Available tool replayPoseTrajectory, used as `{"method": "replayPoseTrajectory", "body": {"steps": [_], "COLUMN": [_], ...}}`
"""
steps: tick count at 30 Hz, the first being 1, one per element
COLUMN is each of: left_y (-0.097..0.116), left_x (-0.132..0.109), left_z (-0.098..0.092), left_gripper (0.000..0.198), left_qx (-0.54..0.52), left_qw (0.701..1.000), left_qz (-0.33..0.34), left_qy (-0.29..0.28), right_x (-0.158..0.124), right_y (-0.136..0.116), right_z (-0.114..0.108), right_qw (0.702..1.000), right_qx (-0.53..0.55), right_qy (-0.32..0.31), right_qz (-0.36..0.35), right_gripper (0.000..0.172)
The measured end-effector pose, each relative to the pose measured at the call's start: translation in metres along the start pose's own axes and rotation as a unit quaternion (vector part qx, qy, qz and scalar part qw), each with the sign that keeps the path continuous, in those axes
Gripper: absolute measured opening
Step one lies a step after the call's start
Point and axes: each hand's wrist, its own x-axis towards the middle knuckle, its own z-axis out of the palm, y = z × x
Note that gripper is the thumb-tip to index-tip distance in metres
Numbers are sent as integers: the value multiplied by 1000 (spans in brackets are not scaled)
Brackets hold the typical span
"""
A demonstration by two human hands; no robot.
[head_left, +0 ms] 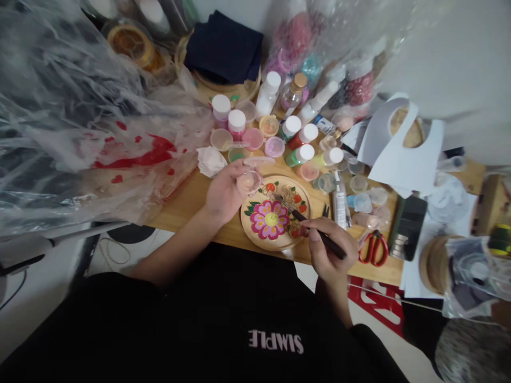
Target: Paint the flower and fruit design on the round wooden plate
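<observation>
- Crinkly see-through plastic (pixel 51 101) fills the left side, red-printed in places, beside a smooth pale wood tabletop (pixel 183 205).
- Scrunched white tissue (pixel 211 161) sits just past the left hand (pixel 223 194).
- That hand's fingers are closed around a small clear plastic cup (pixel 248 183), round, peachy stuff inside, flat lid open on the far side.
- Next over, the wooden disc (pixel 253 234) lies flat near the table's front edge, decorated face up: big pink-purple flower (pixel 270 219), gold outlines, orangey-red bits, green leaves.
- Slim paintbrush (pixel 297 215) slants across it, tip pointing far-left over the design, dark handle running back toward near-right. Can't tell if the bristles actually touch.
- Right hand (pixel 335 250) has thumb and fingers pinched on that handle, pen-style.
- Past it, red-handled scissors (pixel 373 249) with chunky loops, then a flat, glossy black phone (pixel 410 223).
</observation>
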Motion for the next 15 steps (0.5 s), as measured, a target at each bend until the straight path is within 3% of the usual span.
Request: {"method": "replayPoseTrajectory", "body": {"steps": [15], "left_y": [-1], "left_x": [0], "left_z": [0], "left_gripper": [25], "left_qx": [7], "left_qw": [1000], "left_qz": [0], "left_qy": [-7], "right_x": [4], "right_y": [-4], "right_z": [-1], "right_qw": [1000], "right_qx": [-6], "right_qy": [-1], "right_qz": [0], "right_gripper": [22]}}
